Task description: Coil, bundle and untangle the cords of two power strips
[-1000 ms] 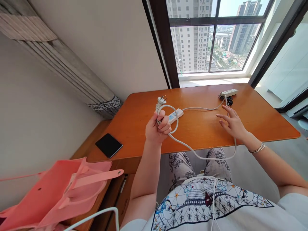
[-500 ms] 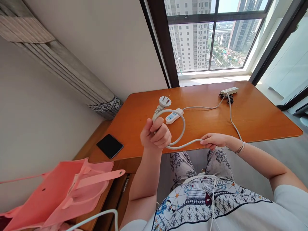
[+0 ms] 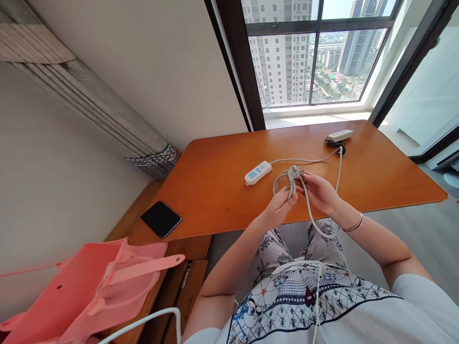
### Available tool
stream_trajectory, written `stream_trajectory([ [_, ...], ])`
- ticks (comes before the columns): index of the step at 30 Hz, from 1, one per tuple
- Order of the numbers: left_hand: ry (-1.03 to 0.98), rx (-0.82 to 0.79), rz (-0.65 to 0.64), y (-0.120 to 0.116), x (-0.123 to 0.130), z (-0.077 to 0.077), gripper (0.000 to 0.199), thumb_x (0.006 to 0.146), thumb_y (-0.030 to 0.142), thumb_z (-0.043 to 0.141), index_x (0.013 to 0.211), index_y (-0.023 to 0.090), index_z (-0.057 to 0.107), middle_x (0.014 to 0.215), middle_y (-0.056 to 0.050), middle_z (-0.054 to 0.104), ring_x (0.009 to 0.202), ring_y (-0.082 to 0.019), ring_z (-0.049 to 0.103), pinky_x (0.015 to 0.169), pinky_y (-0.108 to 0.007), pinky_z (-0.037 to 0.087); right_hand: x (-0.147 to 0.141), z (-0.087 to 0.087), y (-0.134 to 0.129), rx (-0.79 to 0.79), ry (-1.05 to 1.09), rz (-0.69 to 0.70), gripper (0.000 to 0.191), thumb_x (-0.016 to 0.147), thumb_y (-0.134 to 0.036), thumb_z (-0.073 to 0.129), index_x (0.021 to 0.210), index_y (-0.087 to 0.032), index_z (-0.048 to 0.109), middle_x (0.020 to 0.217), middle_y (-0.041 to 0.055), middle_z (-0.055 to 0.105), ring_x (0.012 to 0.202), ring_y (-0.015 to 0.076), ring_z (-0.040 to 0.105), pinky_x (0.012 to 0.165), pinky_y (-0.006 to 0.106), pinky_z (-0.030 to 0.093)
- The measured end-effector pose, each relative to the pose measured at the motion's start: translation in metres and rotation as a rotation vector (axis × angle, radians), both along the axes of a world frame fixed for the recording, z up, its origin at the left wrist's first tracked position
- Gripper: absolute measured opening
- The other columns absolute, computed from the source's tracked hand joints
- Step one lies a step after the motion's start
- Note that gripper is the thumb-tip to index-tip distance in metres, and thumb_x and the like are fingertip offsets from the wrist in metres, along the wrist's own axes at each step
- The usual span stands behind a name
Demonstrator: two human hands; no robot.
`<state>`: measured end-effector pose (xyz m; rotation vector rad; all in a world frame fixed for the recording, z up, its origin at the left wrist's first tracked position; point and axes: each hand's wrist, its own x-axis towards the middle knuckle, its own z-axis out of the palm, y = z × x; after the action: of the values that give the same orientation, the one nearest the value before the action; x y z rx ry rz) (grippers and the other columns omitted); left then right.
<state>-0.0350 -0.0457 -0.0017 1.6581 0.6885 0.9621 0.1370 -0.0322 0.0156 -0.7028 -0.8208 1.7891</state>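
Observation:
My left hand (image 3: 280,208) is closed around a looped white power cord (image 3: 278,180), just above the table's near edge. The cord's plug (image 3: 293,174) stands up above those fingers, its prongs turned to the right. Beside it, my right hand (image 3: 320,192) has its fingers closed on the cord behind the plug; the fingertips are partly hidden. One length of cord hangs in a curve below the right hand. Left of the hands, a white power strip (image 3: 258,173) with blue sockets lies on the table, its lead running off to the right.
A second power strip (image 3: 340,135) lies at the back right of the wooden table (image 3: 215,191), beside a black bundled cord (image 3: 334,143). A black phone (image 3: 161,219) lies at the left edge. A pink bag (image 3: 86,282) stands lower left. The window (image 3: 315,67) is behind.
My left hand has moved right and down with the plug, and the cord is now gathered in loops. My right hand has come up to meet it.

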Motion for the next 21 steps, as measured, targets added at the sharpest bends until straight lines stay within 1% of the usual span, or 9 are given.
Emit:
stream_trajectory([
  [3,0.050,0.140,0.085,0.000,0.011,-0.009,0.037,0.099,0.052,0.050,0.095,0.020,0.065,0.099,-0.011,0.063,0.093,-0.024,0.060,0.079,-0.036,0.052,-0.011,-0.006,-0.013,0.046,-0.079,-0.049,0.024,0.079,-0.034,0.067,0.101,-0.025,0.067,0.095,0.0022,0.071,0.081,0.0175,0.062,0.061,0.026,0.048],
  [5,0.137,0.205,0.140,0.001,0.014,-0.012,0.030,0.099,0.046,0.050,0.093,0.020,0.064,0.098,-0.011,0.064,0.093,-0.025,0.060,0.083,-0.039,0.050,-0.016,-0.011,-0.019,0.069,-0.129,-0.105,0.039,0.076,-0.035,0.071,0.113,-0.028,0.066,0.107,0.0027,0.072,0.093,0.0208,0.063,0.065,0.028,0.050],
  [7,0.232,0.219,0.172,0.001,0.016,-0.014,0.024,0.098,0.040,0.052,0.089,0.020,0.062,0.093,-0.010,0.065,0.086,-0.024,0.060,0.080,-0.038,0.048,-0.021,-0.016,-0.022,0.110,-0.170,-0.153,0.049,0.074,-0.035,0.073,0.122,-0.030,0.062,0.120,0.0033,0.070,0.107,0.0247,0.063,0.071,0.031,0.053],
  [9,0.289,0.210,0.193,0.002,0.016,-0.015,0.020,0.096,0.034,0.053,0.083,0.020,0.059,0.086,-0.008,0.063,0.077,-0.023,0.058,0.074,-0.035,0.046,-0.025,-0.022,-0.023,0.172,-0.218,-0.192,0.051,0.076,-0.035,0.072,0.126,-0.030,0.060,0.132,0.0036,0.066,0.121,0.0276,0.059,0.081,0.035,0.055],
  [11,0.303,0.210,0.207,0.003,0.017,-0.016,0.017,0.093,0.028,0.054,0.079,0.021,0.057,0.080,-0.007,0.062,0.073,-0.022,0.056,0.069,-0.033,0.042,-0.029,-0.027,-0.022,0.249,-0.263,-0.243,0.050,0.080,-0.036,0.070,0.128,-0.031,0.058,0.141,0.0030,0.061,0.135,0.0274,0.052,0.099,0.040,0.053],
  [13,0.292,0.214,0.202,0.004,0.018,-0.017,0.017,0.092,0.025,0.053,0.075,0.022,0.054,0.075,-0.006,0.061,0.069,-0.020,0.053,0.065,-0.032,0.039,-0.033,-0.032,-0.021,0.321,-0.285,-0.299,0.053,0.082,-0.038,0.069,0.133,-0.032,0.055,0.147,0.0027,0.057,0.143,0.0245,0.045,0.116,0.043,0.042],
  [15,0.265,0.209,0.172,0.004,0.019,-0.018,0.019,0.091,0.024,0.051,0.073,0.022,0.052,0.071,-0.005,0.060,0.065,-0.019,0.051,0.062,-0.032,0.037,-0.035,-0.035,-0.021,0.368,-0.290,-0.331,0.060,0.085,-0.039,0.068,0.141,-0.032,0.048,0.150,0.0039,0.054,0.146,0.0220,0.044,0.124,0.043,0.032],
  [18,0.220,0.202,0.146,0.005,0.020,-0.020,0.017,0.090,0.025,0.052,0.073,0.022,0.052,0.071,-0.005,0.061,0.065,-0.020,0.051,0.063,-0.032,0.037,-0.033,-0.034,-0.021,0.423,-0.321,-0.307,0.070,0.089,-0.040,0.066,0.152,-0.032,0.035,0.151,0.0065,0.054,0.145,0.0210,0.046,0.128,0.046,0.025],
  [21,0.181,0.176,0.167,0.004,0.021,-0.020,0.016,0.089,0.028,0.053,0.074,0.021,0.054,0.075,-0.006,0.062,0.070,-0.021,0.054,0.065,-0.033,0.039,-0.026,-0.029,-0.020,0.459,-0.397,-0.222,0.074,0.087,-0.044,0.070,0.152,-0.032,0.038,0.151,0.0069,0.054,0.147,0.0236,0.042,0.127,0.047,0.026],
])
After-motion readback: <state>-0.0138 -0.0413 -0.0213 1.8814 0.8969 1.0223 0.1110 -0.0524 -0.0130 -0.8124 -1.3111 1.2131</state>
